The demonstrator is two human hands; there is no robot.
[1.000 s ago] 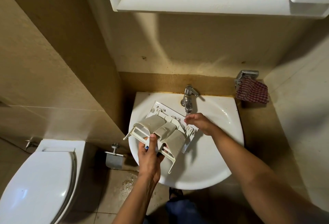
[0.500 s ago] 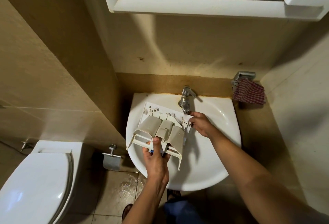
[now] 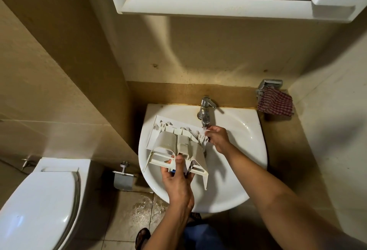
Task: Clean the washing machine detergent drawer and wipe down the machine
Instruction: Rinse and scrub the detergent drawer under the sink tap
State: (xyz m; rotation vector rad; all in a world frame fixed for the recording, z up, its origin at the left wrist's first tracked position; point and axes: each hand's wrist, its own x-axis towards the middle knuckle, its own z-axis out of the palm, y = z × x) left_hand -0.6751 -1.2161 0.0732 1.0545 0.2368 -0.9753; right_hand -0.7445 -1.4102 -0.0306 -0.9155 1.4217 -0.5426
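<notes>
A person stands at a small white washbasin point(image 3: 244, 172) in a beige-tiled bathroom, seen from above their own arms. Take the basin as a clock face with the chrome tap point(image 3: 205, 110) at 12.

The washing machine detergent drawer point(image 3: 168, 142) is held in the air over the basin's left half, running from about 7 o'clock up toward 11. It is off-white plastic, and three rounded grey-beige compartment shells face upward. Its flat front panel lies along the far edge, with one end just under the tap spout.

The left hand point(image 3: 177, 182) comes in from 6 o'clock and grips the drawer's near end. The thumb lies flat on top and the fingers are curled beneath. A small blue part shows beside the thumb; what it is cannot be told.

The right hand point(image 3: 217, 137) reaches in from 4 o'clock. Its fingertips are bunched together, pinching the drawer's far right corner just below the spout. Whether water is running cannot be told.

Beyond the basin at 2 o'clock, a red-and-white checked cloth point(image 3: 276, 102) hangs from a metal wall fitting. At 8 o'clock stands a white toilet point(image 3: 39, 200) with its lid down, and between it and the basin is a metal paper holder point(image 3: 123, 178) on the wall. A white mirror cabinet point(image 3: 218, 5) hangs above at 12. The floor tile point(image 3: 143, 208) below the basin's left edge looks wet — a sandalled foot point(image 3: 142, 235) stands just near it.
</notes>
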